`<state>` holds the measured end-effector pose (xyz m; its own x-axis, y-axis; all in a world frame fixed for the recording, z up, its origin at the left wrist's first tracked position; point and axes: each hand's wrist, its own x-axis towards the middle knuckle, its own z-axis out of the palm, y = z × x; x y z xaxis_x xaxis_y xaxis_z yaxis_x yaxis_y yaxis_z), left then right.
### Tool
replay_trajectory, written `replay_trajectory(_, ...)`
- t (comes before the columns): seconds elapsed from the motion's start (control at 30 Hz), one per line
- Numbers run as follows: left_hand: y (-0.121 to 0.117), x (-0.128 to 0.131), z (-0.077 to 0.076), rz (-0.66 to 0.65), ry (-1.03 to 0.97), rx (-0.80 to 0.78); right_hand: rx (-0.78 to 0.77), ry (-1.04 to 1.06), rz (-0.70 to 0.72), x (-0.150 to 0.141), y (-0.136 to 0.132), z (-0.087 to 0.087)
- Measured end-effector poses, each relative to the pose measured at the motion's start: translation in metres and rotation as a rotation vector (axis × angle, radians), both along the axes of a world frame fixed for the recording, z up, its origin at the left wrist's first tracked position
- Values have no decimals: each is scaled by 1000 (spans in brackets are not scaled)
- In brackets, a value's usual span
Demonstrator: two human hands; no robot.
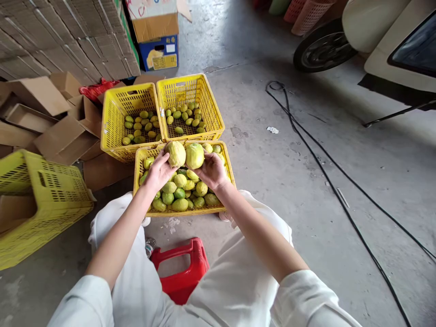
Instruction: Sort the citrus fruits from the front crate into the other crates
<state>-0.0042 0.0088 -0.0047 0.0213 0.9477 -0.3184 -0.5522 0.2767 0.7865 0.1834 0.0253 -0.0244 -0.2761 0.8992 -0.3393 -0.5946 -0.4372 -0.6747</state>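
My left hand (159, 170) grips a yellow lemon (176, 154), its fingers curled round the left side. Beside it, my right hand (213, 170) holds a greener lemon (195, 156); the two fruits are side by side, almost touching. Both are raised over a full yellow crate (184, 212) heaped with yellow and green lemons (180, 193). Beyond it stand two more yellow crates, the left one (112, 122) and the right one (213, 109), each with a layer of small green-yellow lemons on its bottom.
Cardboard boxes (64, 136) and a tilted yellow crate (57, 195) lie at left, with stacked flat cardboard (68, 41) behind. A red plastic stool (190, 277) is between my legs. Black cable (320, 161) crosses the floor at right, near a parked vehicle (384, 45).
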Motion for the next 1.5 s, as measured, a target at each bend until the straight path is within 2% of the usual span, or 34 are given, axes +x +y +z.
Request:
replay_trajectory(0.23,5,-11,-15,59,-5,-1,-23,60,-34,-10,-7,8)
replay_trajectory(0.43,8,-16,-20,-38,51,40,89,-7,9,-3,-6,7)
replay_trajectory(0.53,8,-16,-19,-65,151,59,140,-77,39,1,-4,5)
replay_trajectory(0.63,7,-14,-17,-37,246,105,184,-129,63,2,-2,3)
replay_trajectory(0.73,5,-11,-13,-21,255,115,184,-105,112,5,0,5)
replay_trajectory(0.83,3,-11,-7,-46,242,130,194,-84,162,13,3,8)
replay_trajectory(0.97,2,-15,0,-113,333,233,241,-130,205,26,2,10)
replay_trajectory(1.1,2,-22,-4,-201,469,362,330,-190,249,35,2,11)
replay_trajectory(1.27,0,-20,-16,-343,483,363,513,-364,265,48,6,11)
replay_trajectory(1.4,1,-20,-19,-308,665,442,663,-563,227,53,7,4)
replay_trajectory(1.5,1,-22,-22,-289,804,533,684,-619,230,53,6,-4)
